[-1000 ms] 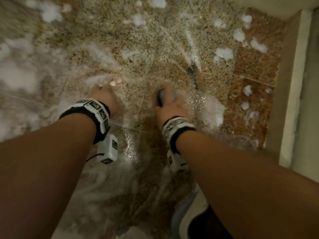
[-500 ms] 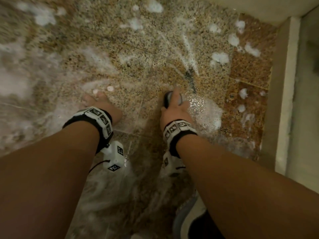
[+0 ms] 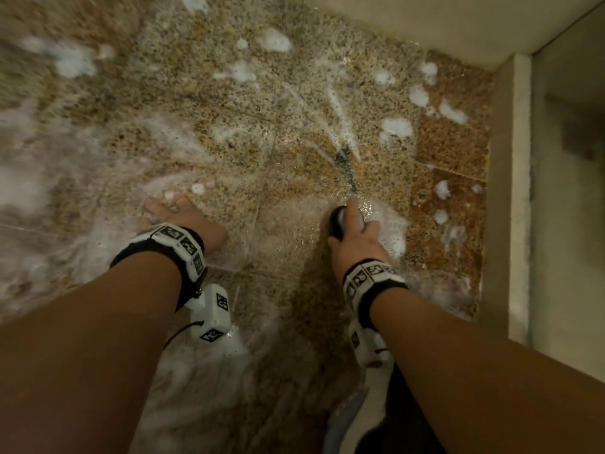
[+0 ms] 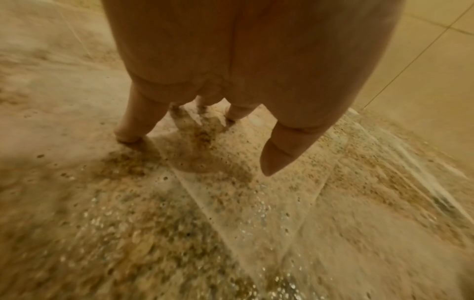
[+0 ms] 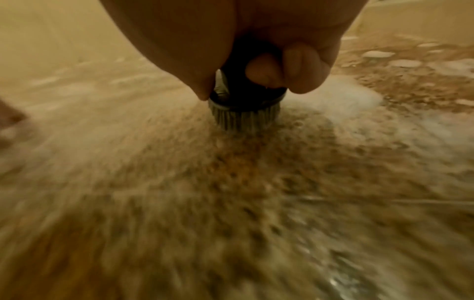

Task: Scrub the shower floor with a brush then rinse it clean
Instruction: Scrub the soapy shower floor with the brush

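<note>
My right hand (image 3: pixel 353 237) grips a small round scrub brush (image 3: pixel 337 221) with a dark body and pale bristles (image 5: pixel 243 117), pressed bristles-down on the wet speckled shower floor (image 3: pixel 294 142). In the right wrist view my curled fingers (image 5: pixel 282 67) wrap the brush's dark top (image 5: pixel 246 91). My left hand (image 3: pixel 183 221) rests spread on the floor to the left, its straight fingertips (image 4: pixel 128 134) touching the wet stone. White foam (image 3: pixel 386 231) lies beside the brush, and foam patches (image 3: pixel 396 127) dot the floor farther away.
A dark floor drain (image 3: pixel 347 165) sits just beyond the brush, with foam streaks fanning out from it. A pale raised threshold (image 3: pixel 510 191) borders the floor on the right, and a light wall (image 3: pixel 425 21) at the far side. My shoe (image 3: pixel 363 414) stands at the bottom.
My right hand has pulled the brush back toward me across the floor, away from the drain. My left hand has stayed planted on the floor.
</note>
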Motion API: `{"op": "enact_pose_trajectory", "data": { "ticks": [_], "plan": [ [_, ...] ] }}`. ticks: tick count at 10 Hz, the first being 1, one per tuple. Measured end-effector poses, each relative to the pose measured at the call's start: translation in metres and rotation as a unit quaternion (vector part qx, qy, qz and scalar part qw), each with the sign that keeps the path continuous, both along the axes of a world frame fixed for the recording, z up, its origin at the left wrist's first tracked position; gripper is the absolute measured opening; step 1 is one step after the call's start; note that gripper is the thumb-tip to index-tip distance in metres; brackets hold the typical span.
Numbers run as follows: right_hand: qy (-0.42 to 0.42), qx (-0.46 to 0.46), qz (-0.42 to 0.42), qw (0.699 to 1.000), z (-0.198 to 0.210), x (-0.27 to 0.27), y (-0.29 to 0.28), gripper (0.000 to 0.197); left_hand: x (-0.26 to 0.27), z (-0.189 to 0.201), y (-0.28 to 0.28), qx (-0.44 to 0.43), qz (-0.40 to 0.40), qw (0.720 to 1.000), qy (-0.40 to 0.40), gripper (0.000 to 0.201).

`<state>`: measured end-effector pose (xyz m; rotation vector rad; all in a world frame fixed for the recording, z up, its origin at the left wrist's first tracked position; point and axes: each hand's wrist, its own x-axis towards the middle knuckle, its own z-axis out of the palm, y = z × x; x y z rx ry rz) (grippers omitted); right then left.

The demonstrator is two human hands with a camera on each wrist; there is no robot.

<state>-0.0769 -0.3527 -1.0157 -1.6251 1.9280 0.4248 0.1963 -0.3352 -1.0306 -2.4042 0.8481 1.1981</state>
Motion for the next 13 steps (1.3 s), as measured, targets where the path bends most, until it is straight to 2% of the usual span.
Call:
{"op": "enact_pose_trajectory", "data": {
  "ticks": [1, 2, 3, 4, 5, 7, 8, 9, 10, 11, 12, 13],
  "plan": [
    [-0.018, -0.002, -0.018, 1.0, 0.002, 0.018, -0.008, 0.082, 0.001, 0.0, -0.001, 0.003, 0.003, 1.0, 0.001, 0.113],
    [-0.074, 0.01, 0.094, 0.993, 0.006, 0.032, 0.011, 0.078, -0.012, 0.001, -0.004, -0.017, 0.023, 0.999, -0.015, 0.114],
    [-0.074, 0.035, 0.086, 0.993, 0.005, 0.009, 0.02, 0.077, -0.036, 0.003, -0.011, -0.06, 0.04, 0.997, -0.012, 0.114],
    [-0.06, 0.025, -0.047, 0.997, 0.007, -0.034, 0.011, 0.079, -0.064, 0.008, -0.021, -0.078, 0.012, 0.997, -0.016, 0.114],
    [-0.031, 0.023, -0.206, 0.978, 0.008, -0.069, 0.004, 0.08, -0.096, 0.009, -0.036, -0.07, -0.015, 0.997, 0.015, 0.127],
    [0.077, 0.052, -0.317, 0.944, 0.005, -0.111, -0.015, 0.08, -0.138, 0.008, -0.055, -0.021, -0.019, 1.0, 0.003, 0.14],
    [0.034, -0.034, -0.358, 0.933, 0.001, -0.109, -0.02, 0.077, -0.139, 0.001, -0.055, 0.004, -0.025, 0.999, -0.021, 0.152],
    [-0.028, -0.041, -0.331, 0.942, 0.006, -0.092, -0.022, 0.078, -0.145, -0.003, -0.061, 0.032, -0.042, 0.997, -0.053, 0.165],
    [-0.102, -0.025, -0.21, 0.972, 0.01, -0.067, -0.026, 0.079, -0.144, -0.022, -0.08, 0.097, -0.081, 0.991, -0.046, 0.187],
    [-0.117, 0.02, -0.058, 0.991, 0.003, -0.054, -0.011, 0.081, -0.14, -0.036, -0.089, 0.15, -0.126, 0.979, -0.062, 0.194],
    [-0.093, 0.005, -0.12, 0.988, 0.004, -0.087, -0.009, 0.083, -0.155, 0.002, -0.085, 0.119, -0.18, 0.972, -0.09, 0.169],
    [-0.015, -0.011, -0.279, 0.96, 0.004, -0.13, -0.03, 0.085, -0.157, 0.003, -0.082, 0.121, -0.23, 0.959, -0.114, 0.153]
  ]
}}
